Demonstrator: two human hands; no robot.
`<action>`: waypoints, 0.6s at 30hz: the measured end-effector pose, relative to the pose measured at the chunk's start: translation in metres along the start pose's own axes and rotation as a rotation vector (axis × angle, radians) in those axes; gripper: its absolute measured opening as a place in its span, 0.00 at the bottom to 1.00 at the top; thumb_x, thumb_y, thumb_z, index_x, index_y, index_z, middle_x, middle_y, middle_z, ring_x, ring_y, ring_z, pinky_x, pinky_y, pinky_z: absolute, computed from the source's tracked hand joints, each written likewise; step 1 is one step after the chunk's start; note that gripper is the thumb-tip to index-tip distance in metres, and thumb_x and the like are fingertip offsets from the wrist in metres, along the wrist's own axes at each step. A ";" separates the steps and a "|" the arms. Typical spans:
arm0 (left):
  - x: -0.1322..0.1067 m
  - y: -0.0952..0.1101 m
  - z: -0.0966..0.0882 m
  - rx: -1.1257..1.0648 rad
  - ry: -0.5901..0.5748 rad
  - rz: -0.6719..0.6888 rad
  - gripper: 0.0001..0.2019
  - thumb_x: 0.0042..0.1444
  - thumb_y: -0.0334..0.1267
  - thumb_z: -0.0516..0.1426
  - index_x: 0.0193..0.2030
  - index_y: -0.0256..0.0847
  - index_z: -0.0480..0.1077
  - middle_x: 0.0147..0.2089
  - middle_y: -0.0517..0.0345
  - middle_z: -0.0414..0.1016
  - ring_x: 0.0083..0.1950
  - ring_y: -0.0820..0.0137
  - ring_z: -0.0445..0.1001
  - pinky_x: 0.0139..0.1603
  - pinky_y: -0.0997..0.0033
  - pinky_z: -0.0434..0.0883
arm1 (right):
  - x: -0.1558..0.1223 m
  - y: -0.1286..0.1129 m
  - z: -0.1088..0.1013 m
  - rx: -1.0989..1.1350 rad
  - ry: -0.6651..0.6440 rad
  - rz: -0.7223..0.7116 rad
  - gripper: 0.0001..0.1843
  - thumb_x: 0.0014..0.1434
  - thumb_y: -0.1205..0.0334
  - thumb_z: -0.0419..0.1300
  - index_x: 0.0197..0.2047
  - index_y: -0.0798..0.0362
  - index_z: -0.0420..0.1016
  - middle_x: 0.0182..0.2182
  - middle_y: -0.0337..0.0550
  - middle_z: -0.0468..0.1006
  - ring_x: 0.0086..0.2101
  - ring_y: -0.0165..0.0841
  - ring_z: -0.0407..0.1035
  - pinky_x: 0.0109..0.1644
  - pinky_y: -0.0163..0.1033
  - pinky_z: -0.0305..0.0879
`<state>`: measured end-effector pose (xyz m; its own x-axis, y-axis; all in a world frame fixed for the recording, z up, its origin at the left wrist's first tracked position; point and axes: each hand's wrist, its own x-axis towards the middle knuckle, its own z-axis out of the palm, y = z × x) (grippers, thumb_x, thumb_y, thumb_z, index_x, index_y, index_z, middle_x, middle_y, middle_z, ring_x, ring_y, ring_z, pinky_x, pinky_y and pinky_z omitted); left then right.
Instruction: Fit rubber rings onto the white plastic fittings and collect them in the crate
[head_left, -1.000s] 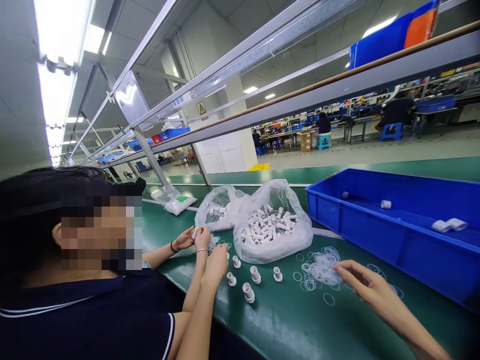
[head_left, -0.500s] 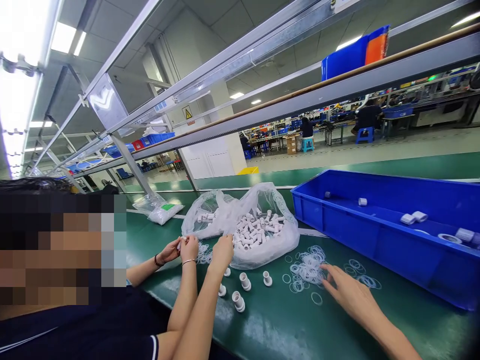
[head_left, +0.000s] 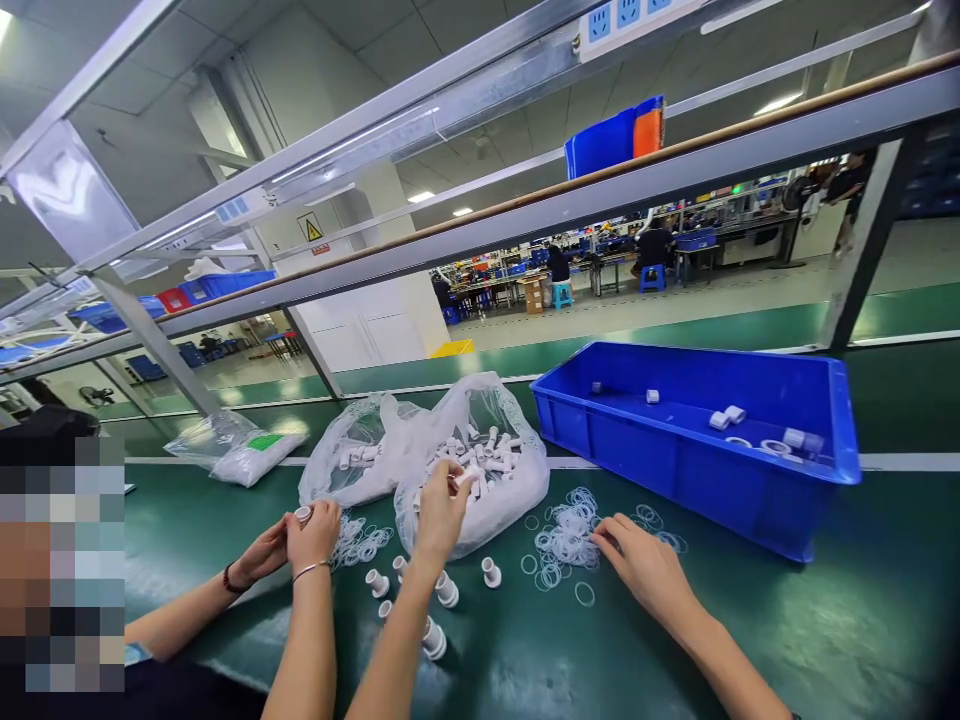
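left hand (head_left: 442,505) in bag (head_left: 480,500), fingers pinching a white fitting (head_left: 466,479) | right hand (head_left: 637,560) spread loose, fingertips touching rubber rings (head_left: 562,535) just left

two clear plastic bags (head_left: 420,450) of white fittings, five loose white fittings (head_left: 448,590) standing on the green belt, one blue bin (head_left: 675,470), one sealed packet (head_left: 247,455), four hands in view.

Bag of fittings (head_left: 480,480) left of crate (head_left: 697,460), rings (head_left: 564,535) before both, on the belt (head_left: 825,620).
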<state>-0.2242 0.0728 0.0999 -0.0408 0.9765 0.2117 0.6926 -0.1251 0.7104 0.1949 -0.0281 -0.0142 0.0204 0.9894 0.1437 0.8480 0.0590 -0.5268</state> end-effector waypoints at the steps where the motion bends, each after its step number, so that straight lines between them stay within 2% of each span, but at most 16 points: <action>1: -0.010 0.019 0.025 -0.106 -0.053 0.010 0.17 0.65 0.53 0.54 0.41 0.38 0.68 0.32 0.55 0.63 0.41 0.66 0.67 0.52 0.57 0.69 | 0.000 0.000 -0.002 0.014 0.010 0.010 0.22 0.72 0.46 0.40 0.43 0.50 0.69 0.41 0.42 0.70 0.34 0.35 0.67 0.33 0.39 0.51; 2: -0.021 0.039 0.054 -0.221 -0.109 0.026 0.19 0.64 0.52 0.55 0.45 0.35 0.68 0.37 0.53 0.66 0.43 0.67 0.69 0.51 0.57 0.70 | 0.000 0.000 -0.005 0.032 0.017 0.019 0.22 0.72 0.46 0.41 0.43 0.50 0.69 0.41 0.42 0.70 0.35 0.35 0.67 0.33 0.39 0.52; 5: -0.060 0.090 0.146 -0.423 -0.274 0.070 0.22 0.61 0.51 0.59 0.52 0.34 0.68 0.45 0.48 0.70 0.45 0.67 0.71 0.48 0.62 0.72 | 0.000 0.002 -0.011 0.100 0.035 0.045 0.20 0.72 0.46 0.43 0.43 0.49 0.69 0.41 0.40 0.71 0.36 0.33 0.66 0.36 0.40 0.55; 7: -0.083 0.111 0.191 -0.545 -0.374 0.086 0.24 0.62 0.51 0.59 0.56 0.35 0.66 0.47 0.46 0.71 0.45 0.66 0.73 0.47 0.64 0.73 | 0.001 0.002 -0.013 0.151 0.045 0.059 0.19 0.71 0.46 0.45 0.43 0.49 0.70 0.41 0.39 0.71 0.35 0.32 0.66 0.36 0.40 0.56; 8: -0.092 0.116 0.207 -0.623 -0.441 0.086 0.24 0.63 0.51 0.58 0.58 0.36 0.64 0.47 0.46 0.71 0.45 0.66 0.74 0.47 0.64 0.73 | 0.002 0.003 -0.014 0.180 0.050 0.059 0.18 0.71 0.46 0.47 0.42 0.49 0.70 0.41 0.39 0.71 0.34 0.31 0.65 0.37 0.40 0.57; 9: -0.098 0.119 0.217 -0.703 -0.504 0.080 0.24 0.63 0.51 0.57 0.59 0.35 0.64 0.46 0.46 0.71 0.44 0.67 0.74 0.47 0.64 0.74 | 0.003 0.003 -0.015 0.211 0.053 0.053 0.18 0.71 0.45 0.47 0.42 0.49 0.70 0.41 0.38 0.71 0.34 0.31 0.65 0.38 0.40 0.57; 11: -0.105 0.117 0.227 -0.847 -0.598 0.053 0.23 0.64 0.50 0.56 0.57 0.33 0.64 0.45 0.47 0.69 0.43 0.67 0.74 0.48 0.64 0.74 | 0.005 0.001 -0.019 0.274 0.054 0.021 0.19 0.71 0.45 0.48 0.42 0.50 0.71 0.40 0.38 0.72 0.33 0.30 0.64 0.40 0.40 0.59; 13: -0.106 0.112 0.228 -0.926 -0.621 0.016 0.23 0.64 0.48 0.57 0.57 0.32 0.64 0.44 0.49 0.69 0.43 0.67 0.74 0.47 0.64 0.74 | 0.005 -0.002 -0.023 0.331 0.045 -0.022 0.20 0.71 0.44 0.48 0.42 0.50 0.71 0.39 0.38 0.72 0.34 0.30 0.63 0.41 0.39 0.59; 15: -0.106 0.107 0.229 -0.951 -0.619 -0.002 0.26 0.64 0.47 0.58 0.62 0.33 0.60 0.42 0.50 0.69 0.42 0.67 0.73 0.47 0.64 0.74 | 0.004 -0.006 -0.027 0.391 0.018 -0.053 0.20 0.71 0.43 0.49 0.42 0.50 0.72 0.38 0.38 0.72 0.34 0.30 0.63 0.41 0.39 0.58; 17: -0.108 0.108 0.233 -0.969 -0.634 -0.008 0.29 0.63 0.46 0.59 0.66 0.35 0.57 0.41 0.52 0.68 0.42 0.68 0.73 0.47 0.64 0.74 | 0.002 -0.010 -0.030 0.458 -0.013 -0.077 0.19 0.71 0.44 0.51 0.42 0.50 0.73 0.39 0.39 0.72 0.35 0.30 0.63 0.40 0.38 0.59; 18: -0.110 0.110 0.235 -0.971 -0.646 -0.005 0.29 0.63 0.46 0.59 0.65 0.36 0.59 0.41 0.53 0.67 0.42 0.68 0.73 0.47 0.64 0.74 | 0.001 -0.011 -0.031 0.487 -0.031 -0.087 0.19 0.71 0.45 0.51 0.42 0.50 0.73 0.39 0.39 0.72 0.35 0.30 0.64 0.40 0.38 0.59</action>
<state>0.0257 -0.0069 -0.0028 0.5258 0.8502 0.0247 -0.1601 0.0704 0.9846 0.2017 -0.0314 0.0181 -0.0612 0.9811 0.1837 0.5000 0.1895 -0.8450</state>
